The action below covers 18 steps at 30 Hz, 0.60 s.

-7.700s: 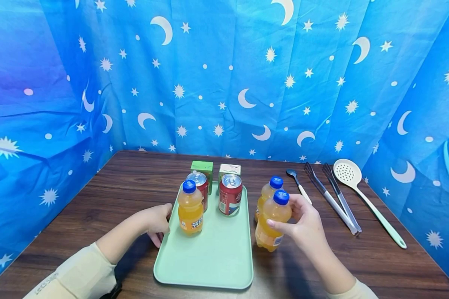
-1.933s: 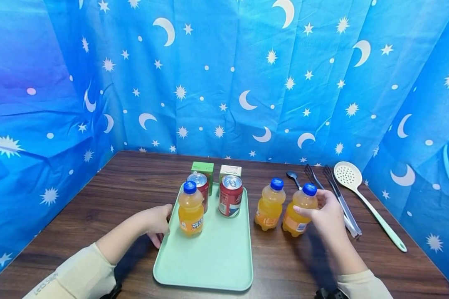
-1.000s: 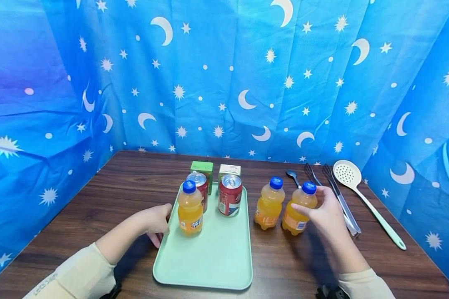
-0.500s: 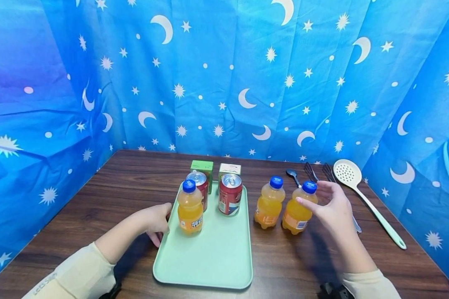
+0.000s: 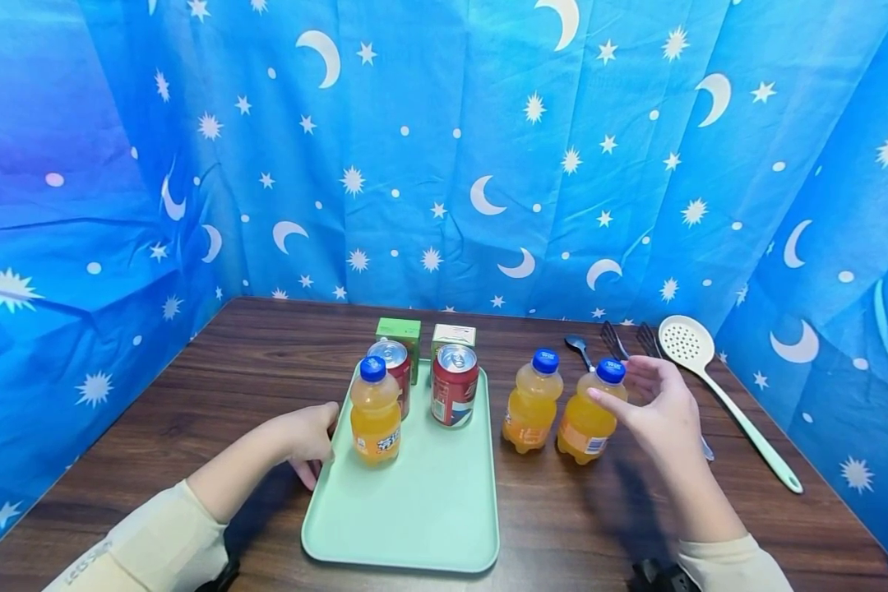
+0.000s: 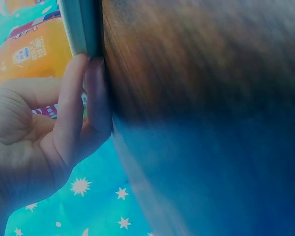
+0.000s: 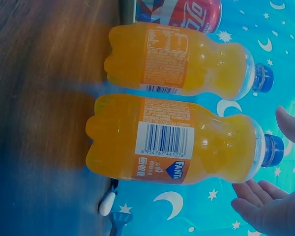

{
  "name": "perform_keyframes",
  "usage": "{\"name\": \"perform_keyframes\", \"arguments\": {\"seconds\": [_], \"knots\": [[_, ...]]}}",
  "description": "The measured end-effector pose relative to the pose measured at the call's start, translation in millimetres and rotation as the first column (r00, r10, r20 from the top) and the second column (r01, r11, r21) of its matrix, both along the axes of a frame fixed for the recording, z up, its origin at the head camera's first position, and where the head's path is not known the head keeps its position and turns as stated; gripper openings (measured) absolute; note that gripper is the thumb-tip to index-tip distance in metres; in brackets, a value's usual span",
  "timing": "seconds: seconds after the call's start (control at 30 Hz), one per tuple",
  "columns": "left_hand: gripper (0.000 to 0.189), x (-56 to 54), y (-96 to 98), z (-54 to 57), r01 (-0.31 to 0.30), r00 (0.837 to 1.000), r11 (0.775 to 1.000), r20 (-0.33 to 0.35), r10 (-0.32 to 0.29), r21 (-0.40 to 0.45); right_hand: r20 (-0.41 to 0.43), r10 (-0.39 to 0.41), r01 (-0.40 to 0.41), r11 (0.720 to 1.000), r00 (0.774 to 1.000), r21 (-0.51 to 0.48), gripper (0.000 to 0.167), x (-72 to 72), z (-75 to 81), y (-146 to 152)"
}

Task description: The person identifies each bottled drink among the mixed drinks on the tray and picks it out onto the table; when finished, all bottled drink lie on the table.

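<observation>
The table [image 5: 555, 534] is supporting a tray [image 5: 414, 518], whose left edge the left hand [image 5: 307, 440] is gripping. The right hand [image 5: 662, 411] is hovering just right of the outer bottle [image 5: 586, 423], thumb and fingers parted about its neck, holding nothing. This bottle is standing upright on the table, just beside the inner bottle [image 5: 533, 407], right of the tray.

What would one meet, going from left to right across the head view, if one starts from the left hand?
Left hand → bottle on the tray → unobstructed red can → nearer bottle beside the tray → farther bottle beside the tray → right hand → perforated ladle.
</observation>
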State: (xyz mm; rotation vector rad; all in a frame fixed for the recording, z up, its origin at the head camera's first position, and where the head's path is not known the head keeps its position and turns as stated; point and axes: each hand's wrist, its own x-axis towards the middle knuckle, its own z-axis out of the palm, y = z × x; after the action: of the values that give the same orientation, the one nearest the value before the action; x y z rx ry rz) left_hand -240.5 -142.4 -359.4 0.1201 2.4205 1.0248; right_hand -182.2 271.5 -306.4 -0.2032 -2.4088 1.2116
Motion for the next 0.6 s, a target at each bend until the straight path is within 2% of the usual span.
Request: {"name": "perform_keyframes", "arguments": {"seconds": [0.6], "knots": [[0.042, 0.6, 0.2, 2.3, 0.001, 1.000, 1.000, 0.003, -0.001, 0.004, -0.156, -0.028, 0.022, 0.999, 0.987, -0.041, 0.068, 9.5, 10.9, -9.9]]}}
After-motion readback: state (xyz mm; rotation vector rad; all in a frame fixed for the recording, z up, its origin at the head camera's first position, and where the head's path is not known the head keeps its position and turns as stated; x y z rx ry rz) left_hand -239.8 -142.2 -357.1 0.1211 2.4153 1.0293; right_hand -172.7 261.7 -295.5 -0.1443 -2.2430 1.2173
